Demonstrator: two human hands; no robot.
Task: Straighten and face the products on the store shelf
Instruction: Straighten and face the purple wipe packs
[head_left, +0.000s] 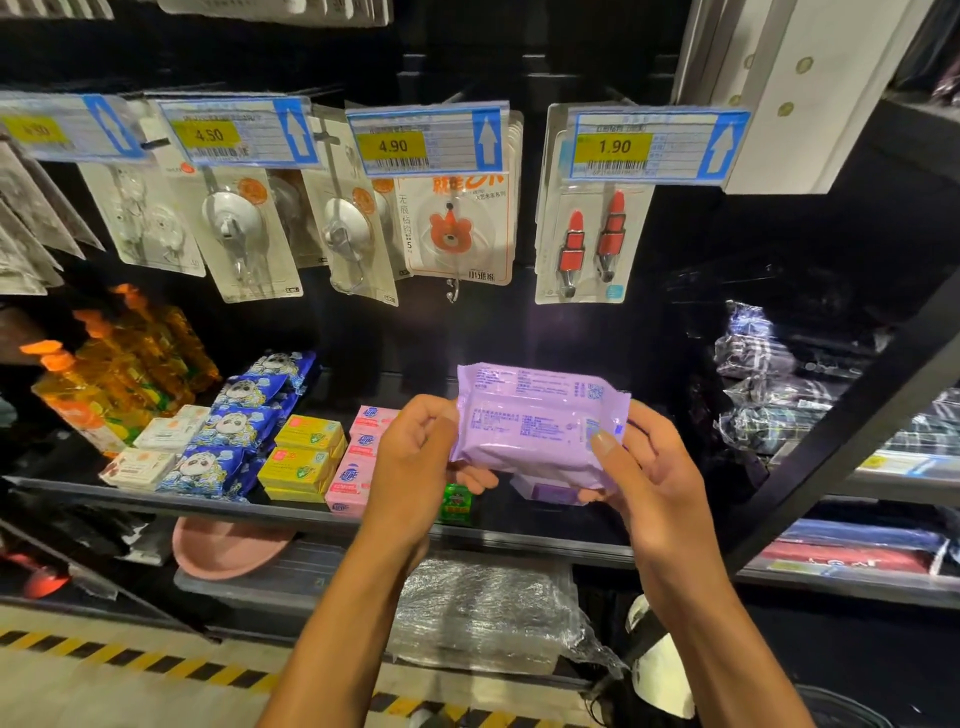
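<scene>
Both hands hold a purple wipes pack (535, 421) in the air, above the front of the black shelf (156, 498). The left hand (415, 457) grips its left end with curled fingers. The right hand (649, 467) pinches the right end, thumb on the printed face. The side with fine print and codes faces the camera. A second purple pack (551, 491) lies on the shelf directly below. A small green box (457, 501) and pink soap boxes (358, 467) sit to its left.

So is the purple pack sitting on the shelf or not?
Off the shelf. The left hand and right hand grip the purple pack by its ends, lifted above the shelf.
</scene>
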